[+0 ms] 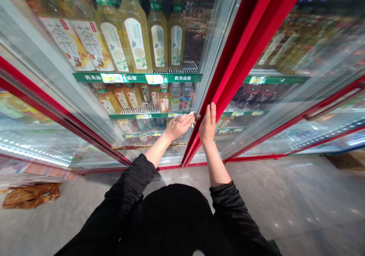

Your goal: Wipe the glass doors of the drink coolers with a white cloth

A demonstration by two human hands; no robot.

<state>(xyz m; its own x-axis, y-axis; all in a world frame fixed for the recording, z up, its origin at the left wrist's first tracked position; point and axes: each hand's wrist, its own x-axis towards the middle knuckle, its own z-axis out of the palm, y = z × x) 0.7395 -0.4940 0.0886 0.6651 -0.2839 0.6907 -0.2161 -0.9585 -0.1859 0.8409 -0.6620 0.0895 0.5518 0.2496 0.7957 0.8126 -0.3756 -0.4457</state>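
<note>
In the head view my left hand (179, 126), with a ring on one finger, reaches to the glass door's edge beside the red frame. Its fingers are closed on a small crumpled whitish piece (193, 123), perhaps tissue or cloth; the fingers hide most of it. My right hand (208, 124) lies with its fingers stretched out along the red door frame (228, 65) and holds nothing. Behind the glass door (196, 31), close to my left hand, stand small drink bottles (175, 96) on a shelf.
Large tea bottles (137, 43) fill the upper shelf, above a green price strip (137, 77). Another glass door with a red handle (332, 102) is at the right. A brown crumpled item (31, 195) lies on the grey tiled floor (270, 199) at the left.
</note>
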